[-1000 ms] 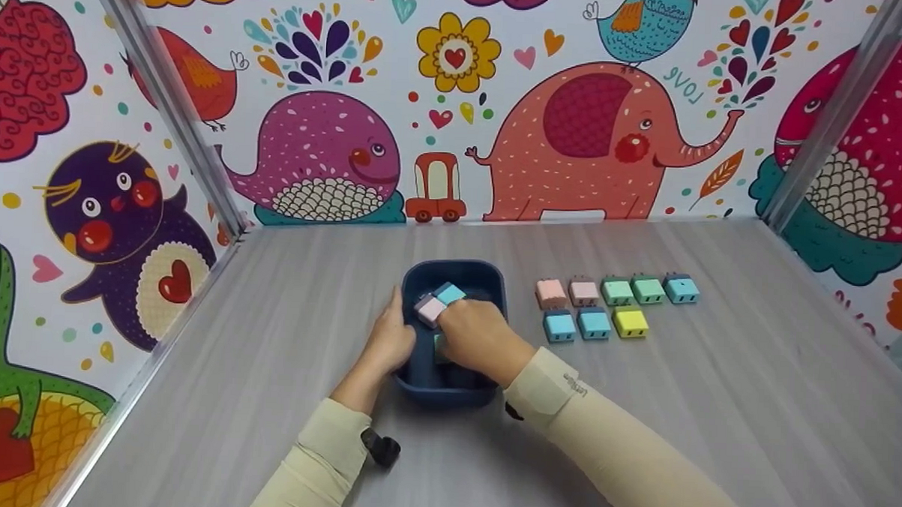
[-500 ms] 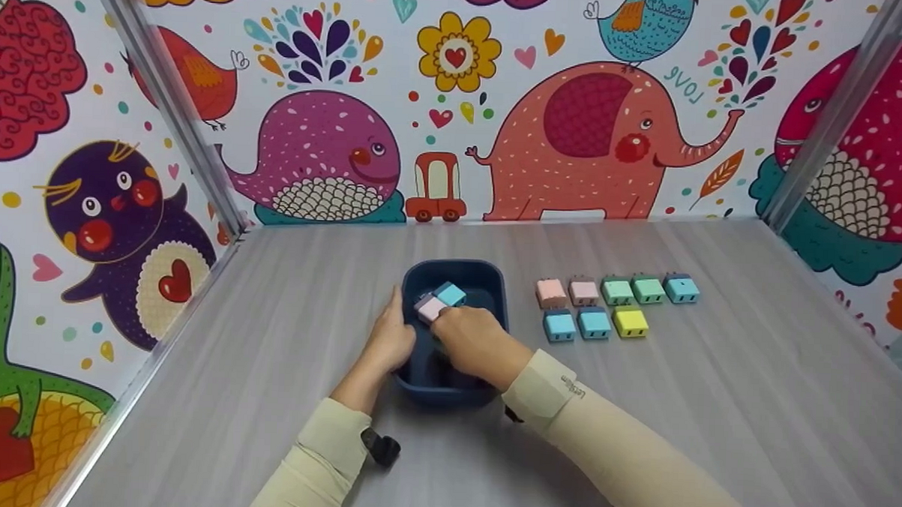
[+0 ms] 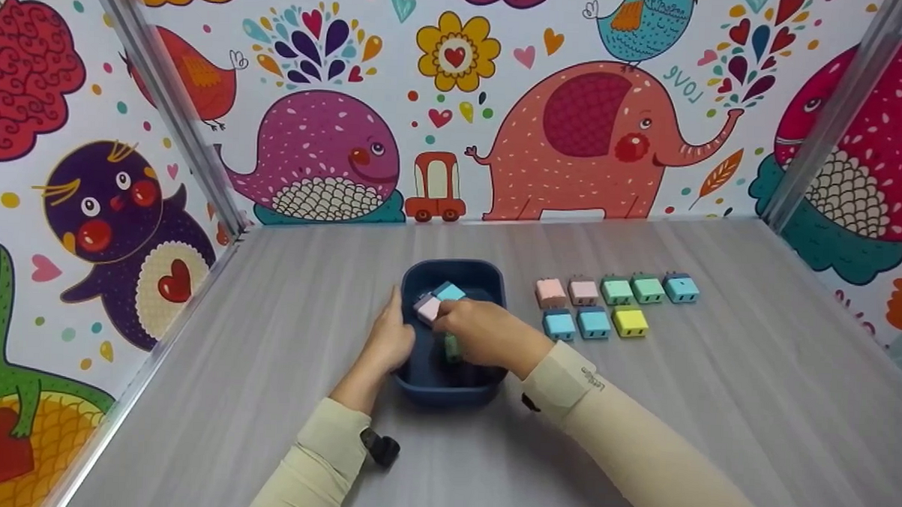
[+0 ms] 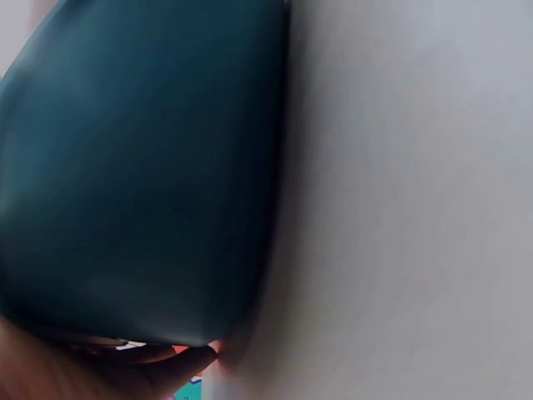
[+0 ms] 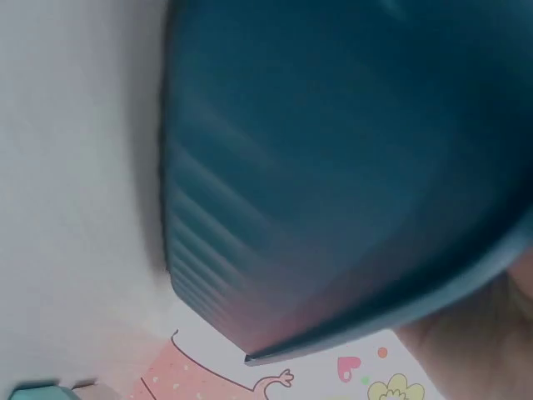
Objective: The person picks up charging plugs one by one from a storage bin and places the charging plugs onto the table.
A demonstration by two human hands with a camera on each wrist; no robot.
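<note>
In the head view a navy plastic bin (image 3: pixel 446 394) stands on the table. My left hand (image 3: pixel 389 340) grips its left wall, thumb at the rim and fingers along the outside. My right hand (image 3: pixel 486 333) reaches in over the right side and holds a green USB charger plug (image 3: pixel 453 349), partly hidden under the hand. A pink charger plug (image 3: pixel 427 309) lies beside the fingertips, with a blue charger plug (image 3: pixel 450 292) just behind it. Both wrist views are filled mostly by the outer walls of the bin (image 4: pixel 141 167).
Right of the bin, several charger plugs stand in two rows, among them a salmon plug (image 3: pixel 550 293), a yellow plug (image 3: pixel 630 322) and a light blue plug (image 3: pixel 681 288). Printed panels with metal posts (image 3: pixel 174 116) border the wood-grain table (image 3: pixel 292 300).
My right hand has shifted slightly to the right inside the bin, and the green charger plug has moved with it. My left hand and the bin have stayed put.
</note>
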